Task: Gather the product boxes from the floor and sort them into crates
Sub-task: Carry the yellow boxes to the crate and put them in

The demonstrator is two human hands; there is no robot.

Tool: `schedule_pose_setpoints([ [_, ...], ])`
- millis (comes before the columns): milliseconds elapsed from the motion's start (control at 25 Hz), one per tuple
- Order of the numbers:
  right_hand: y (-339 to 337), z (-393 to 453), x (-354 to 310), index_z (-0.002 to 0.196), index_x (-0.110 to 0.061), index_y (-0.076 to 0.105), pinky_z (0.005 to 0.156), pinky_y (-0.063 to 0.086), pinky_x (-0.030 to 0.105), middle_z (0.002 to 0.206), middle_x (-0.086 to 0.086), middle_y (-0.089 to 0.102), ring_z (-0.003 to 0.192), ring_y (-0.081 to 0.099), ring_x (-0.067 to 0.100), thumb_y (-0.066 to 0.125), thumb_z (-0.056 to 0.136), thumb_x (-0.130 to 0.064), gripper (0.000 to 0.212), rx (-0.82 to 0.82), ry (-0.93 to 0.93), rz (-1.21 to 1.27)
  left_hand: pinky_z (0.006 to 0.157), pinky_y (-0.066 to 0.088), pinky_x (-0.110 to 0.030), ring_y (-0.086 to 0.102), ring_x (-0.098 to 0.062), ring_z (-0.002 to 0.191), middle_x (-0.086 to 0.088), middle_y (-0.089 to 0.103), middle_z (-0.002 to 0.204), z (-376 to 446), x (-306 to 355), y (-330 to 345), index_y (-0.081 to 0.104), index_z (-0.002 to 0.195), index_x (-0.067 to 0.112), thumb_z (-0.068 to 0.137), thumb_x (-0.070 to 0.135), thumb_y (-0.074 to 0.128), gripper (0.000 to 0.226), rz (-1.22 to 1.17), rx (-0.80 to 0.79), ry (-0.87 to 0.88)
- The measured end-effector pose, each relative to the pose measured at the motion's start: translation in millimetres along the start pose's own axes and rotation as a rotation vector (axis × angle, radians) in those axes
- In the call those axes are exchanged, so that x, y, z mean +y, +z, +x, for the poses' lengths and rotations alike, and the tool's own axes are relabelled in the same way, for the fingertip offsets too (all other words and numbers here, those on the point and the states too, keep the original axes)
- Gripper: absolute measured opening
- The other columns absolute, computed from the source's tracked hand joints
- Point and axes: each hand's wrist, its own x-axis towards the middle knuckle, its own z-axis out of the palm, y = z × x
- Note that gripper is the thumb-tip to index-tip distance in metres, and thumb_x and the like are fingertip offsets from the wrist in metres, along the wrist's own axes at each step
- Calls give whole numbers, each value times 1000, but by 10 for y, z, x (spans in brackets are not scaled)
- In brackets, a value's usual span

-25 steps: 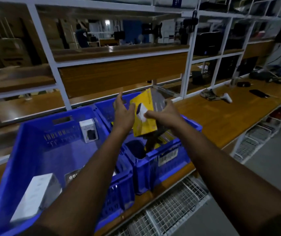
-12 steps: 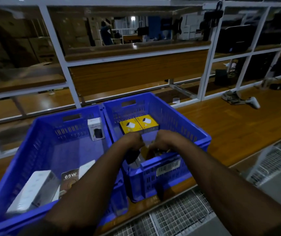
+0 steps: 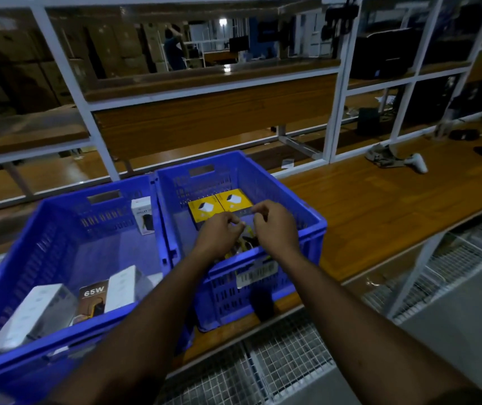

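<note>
Product boxes, two crates, logged left to right from my remote seat.

Left crate (image 3: 58, 217), blue, at 8 o'clock on the wooden bench (image 3: 379, 217):
- white box (image 3: 33, 314), near corner, lying tilted against the front wall
- dark box marked 65W (image 3: 93, 298), just beside it
- second white box (image 3: 123, 286), leaning next to the 65W box
- small white box with a dark device pictured (image 3: 144, 215), upright against the far wall at 10 o'clock

Right crate (image 3: 301, 206), blue, touching the left crate's side, barcode label (image 3: 256, 275) on its front wall:
- two yellow boxes (image 3: 204, 207) (image 3: 232, 198), side by side against the far wall at 12 o'clock
- more yellow and dark contents beneath my hands; I cannot tell what they are

Hands, both over the right crate:
- left hand (image 3: 219, 233), fingers curled, tips at a thin flat item (image 3: 244, 212); I cannot tell whether it pinches it
- right hand (image 3: 274, 226), fingers curled, thumb and forefinger pinching the same thin item

Bench, 2 o'clock: white handheld device (image 3: 416, 162) lying beside a crumpled cloth (image 3: 379, 154).
</note>
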Motion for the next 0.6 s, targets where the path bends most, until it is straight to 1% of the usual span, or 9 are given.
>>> schedule_pose_setpoints([
  [40, -67, -39, 28, 106, -21, 63, 71, 51, 37, 102, -2, 64, 85, 60, 18, 50, 99, -21, 15, 52, 5, 108, 57, 53, -32, 64, -20, 56, -1, 63, 60, -25, 70, 41, 62, 80, 17, 97, 37, 58, 27, 27, 8, 13],
  [120, -209, -97, 80, 102, -22, 62, 66, 48, 32, 93, -6, 63, 78, 59, 12, 51, 99, -18, 13, 146, 44, 262, 52, 40, -28, 56, -17, 53, 1, 56, 56, -56, 232, 80, 53, 69, 19, 97, 39, 57, 34, 81, 13, 54],
  [200, -336, -149, 158, 101, -22, 63, 64, 47, 31, 90, -6, 63, 75, 58, 12, 52, 98, -18, 12, 222, 104, 298, 51, 33, -29, 49, -14, 54, 3, 50, 56, -67, 430, 116, 46, 65, 23, 97, 41, 56, 38, 100, 35, 121],
  [320, -506, -265, 265, 100, -21, 63, 58, 44, 29, 94, -1, 64, 73, 58, 14, 53, 98, -19, 11, 308, 199, 272, 56, 42, -34, 54, -15, 61, 3, 55, 62, -102, 699, 244, 51, 69, 24, 96, 44, 55, 34, 53, -8, 231],
  [400, -587, -367, 319, 99, -22, 62, 56, 41, 26, 95, -2, 64, 71, 56, 11, 53, 97, -21, 9, 374, 281, 200, 59, 47, -36, 58, -16, 64, 4, 59, 67, -175, 817, 342, 56, 81, 25, 96, 45, 55, 25, 5, -95, 295],
  [440, -625, -431, 346, 100, -22, 61, 58, 42, 27, 94, -5, 62, 72, 55, 10, 53, 97, -22, 9, 412, 325, 158, 60, 48, -37, 59, -15, 66, 5, 61, 71, -224, 860, 398, 58, 92, 26, 95, 45, 56, 20, -7, -132, 333],
  [480, -643, -480, 358, 101, -22, 61, 59, 44, 28, 92, -7, 60, 72, 55, 8, 54, 97, -24, 8, 429, 365, 127, 61, 49, -38, 60, -14, 69, 6, 62, 76, -277, 878, 447, 57, 104, 26, 95, 44, 57, 20, -21, -147, 363],
  [560, -671, -689, 355, 100, -24, 59, 64, 49, 33, 90, -8, 58, 74, 56, 10, 54, 96, -28, 7, 502, 439, 105, 65, 51, -38, 62, -15, 78, 7, 62, 89, -428, 916, 553, 50, 125, 26, 96, 40, 58, 34, -81, -190, 433],
  [600, -676, -805, 337, 100, -25, 58, 67, 51, 36, 91, -6, 59, 75, 58, 14, 53, 96, -27, 7, 540, 471, 103, 70, 52, -39, 62, -16, 84, 6, 61, 95, -499, 912, 609, 47, 131, 24, 95, 38, 59, 40, -125, -216, 454],
])
